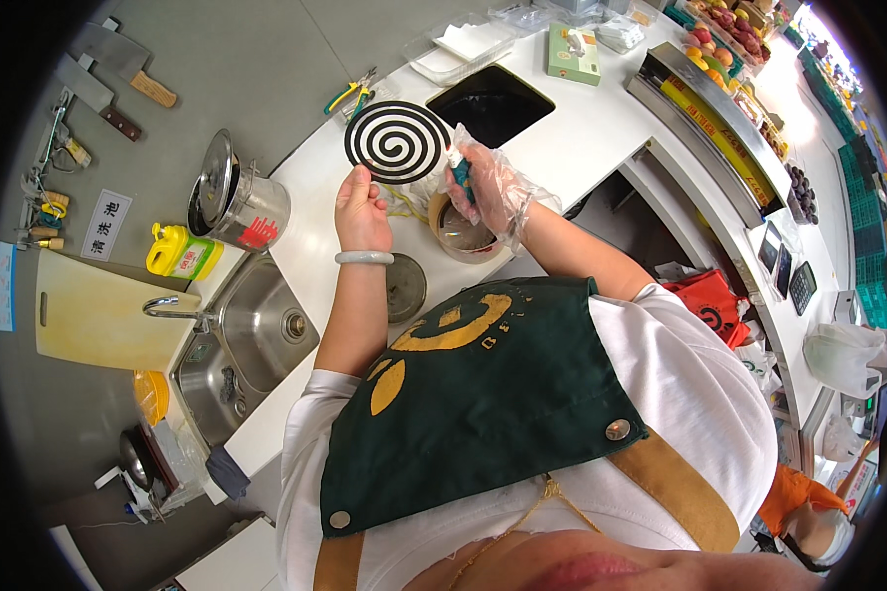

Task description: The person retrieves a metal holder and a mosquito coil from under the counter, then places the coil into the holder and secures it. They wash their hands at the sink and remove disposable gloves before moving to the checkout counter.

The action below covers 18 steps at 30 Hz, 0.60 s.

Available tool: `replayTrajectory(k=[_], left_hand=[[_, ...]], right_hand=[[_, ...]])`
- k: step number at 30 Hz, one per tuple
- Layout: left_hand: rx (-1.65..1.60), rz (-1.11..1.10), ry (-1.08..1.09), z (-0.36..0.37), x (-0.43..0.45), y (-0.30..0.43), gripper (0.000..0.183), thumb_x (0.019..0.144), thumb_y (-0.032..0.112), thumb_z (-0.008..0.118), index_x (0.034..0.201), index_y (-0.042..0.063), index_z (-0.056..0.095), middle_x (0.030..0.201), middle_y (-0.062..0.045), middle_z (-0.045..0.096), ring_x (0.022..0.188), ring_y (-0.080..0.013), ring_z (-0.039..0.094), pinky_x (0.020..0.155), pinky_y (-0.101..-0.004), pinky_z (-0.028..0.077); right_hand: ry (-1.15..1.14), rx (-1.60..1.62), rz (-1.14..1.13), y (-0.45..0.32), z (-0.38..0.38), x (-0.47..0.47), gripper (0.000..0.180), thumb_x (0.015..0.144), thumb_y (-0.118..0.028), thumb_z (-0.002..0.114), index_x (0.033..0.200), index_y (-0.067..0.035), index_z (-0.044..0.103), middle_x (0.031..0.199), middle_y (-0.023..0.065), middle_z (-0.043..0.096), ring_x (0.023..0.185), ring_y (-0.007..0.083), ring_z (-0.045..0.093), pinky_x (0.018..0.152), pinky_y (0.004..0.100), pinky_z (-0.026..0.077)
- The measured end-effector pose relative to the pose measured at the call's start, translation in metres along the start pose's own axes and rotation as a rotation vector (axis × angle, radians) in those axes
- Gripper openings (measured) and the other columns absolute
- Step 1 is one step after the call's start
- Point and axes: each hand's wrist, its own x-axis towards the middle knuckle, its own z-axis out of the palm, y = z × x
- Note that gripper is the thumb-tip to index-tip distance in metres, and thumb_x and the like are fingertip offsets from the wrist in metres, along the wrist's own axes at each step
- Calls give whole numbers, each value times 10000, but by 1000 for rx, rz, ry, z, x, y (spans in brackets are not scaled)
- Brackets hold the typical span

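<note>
A black mosquito coil is held up over the white counter, its lower edge pinched between the thumb and fingers of my left hand. My right hand, in a clear plastic glove, grips a teal lighter. A small orange glow shows at the lighter's top, close to the coil's right-hand outer end. Below my right hand stands a round container, partly hidden by the glove; its contents are unclear. Near my left forearm lies a dark round lid.
A black basin is set in the counter beyond my hands. Yellow-handled pliers and a tissue box are nearby. On the left are a steel pot, a yellow jug and a steel sink. Cleavers hang on the wall.
</note>
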Motion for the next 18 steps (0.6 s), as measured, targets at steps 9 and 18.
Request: replayTrajectory(k=[9, 18], left_hand=[[-4, 2, -16, -3, 1, -3, 125, 918, 203, 627, 993, 108, 598, 852, 66, 576, 691, -40, 446, 588, -194, 359], [-1, -4, -6, 1, -1, -2, 122, 920, 195, 622, 1000, 105, 600, 873, 70, 586, 689, -38, 440, 590, -193, 355]], right_hand=[[4, -3, -40, 0, 0, -3, 358, 958, -473, 390, 837, -154, 496, 656, -28, 498, 525, 83, 432, 451, 239, 287], [-4, 10, 4, -3, -2, -3, 394, 926, -471, 405, 739, -141, 514, 601, -25, 495, 475, 87, 403, 441, 252, 277]])
